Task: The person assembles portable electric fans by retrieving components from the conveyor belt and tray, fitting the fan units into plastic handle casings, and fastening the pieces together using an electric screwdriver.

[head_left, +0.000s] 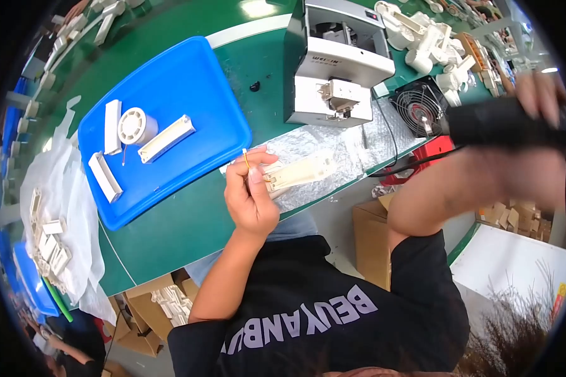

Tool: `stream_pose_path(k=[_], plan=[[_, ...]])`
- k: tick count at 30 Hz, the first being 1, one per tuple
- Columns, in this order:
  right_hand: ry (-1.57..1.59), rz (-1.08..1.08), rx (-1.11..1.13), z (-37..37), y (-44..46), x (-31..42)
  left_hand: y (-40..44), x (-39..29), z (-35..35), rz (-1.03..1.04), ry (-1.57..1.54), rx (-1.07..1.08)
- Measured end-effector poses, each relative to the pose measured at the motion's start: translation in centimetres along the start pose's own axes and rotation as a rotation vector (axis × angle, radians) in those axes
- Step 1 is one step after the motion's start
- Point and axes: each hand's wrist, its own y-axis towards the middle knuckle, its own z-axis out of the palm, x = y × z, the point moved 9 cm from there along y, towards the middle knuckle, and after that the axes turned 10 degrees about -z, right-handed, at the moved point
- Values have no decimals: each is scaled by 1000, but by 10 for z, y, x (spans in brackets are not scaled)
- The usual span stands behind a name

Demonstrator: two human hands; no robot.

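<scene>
The left hand [251,198] has its fingers clamped on the near end of a long white part [302,174], thumb pressed down close to a thin yellow wire [249,162] that stands up past the fingertips. From those fingers the part lies out to the person's right, its long axis running across the front of the body and tipping slightly away from it at the free end, so that this end points toward the side of the right hand [539,97]. The left hand is clearly the nearer; the right is well apart, raised at the far right edge, its fingers closed over a black tool [493,122], though blur hides the exact grip. The part is held above crinkled clear film [289,141] on the green tabletop [151,245]; whether its underside touches the film I cannot tell. Just beyond the left hand is a blue tray [185,81] bearing 3 long white housings [168,139] and 1 round white piece [137,127]. A grey-and-white machine [352,60] stands past the film, with a black fan [419,107] at its right and a heap of white fittings [446,53] behind. Cardboard boxes [370,245] stand below the tabletop's near edge, and another person's arm [69,347] shows at lower left.
</scene>
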Motion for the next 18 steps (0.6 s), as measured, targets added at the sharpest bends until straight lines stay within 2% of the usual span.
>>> stream_pose_path(k=[1,5,9,11,12,13,15,17,18], plan=[[-28,-21,-8,37,-4,3,0,-1,-1,8,36,-9],[-141,-98,-29,57,-1,-9,-4,1,1,-79,-33,24],[-55,54,-48,61,-12,-10,-3,0,1,-59,-59,9],[-33,254,-13,62,-22,-17,-3,-1,1,-69,-22,17],[49,265,1,64,-26,-18,-3,0,0,-70,-19,12],[331,454,69,54,-41,-49,-3,-1,1,-63,-5,8],[1042,813,59,62,-51,-28,-3,0,-3,-60,37,-23],[976,686,-104,32,-40,-13,-5,0,-1,-32,21,-19],[993,698,-104,36,-45,-14,-4,-2,0,8,26,-35]])
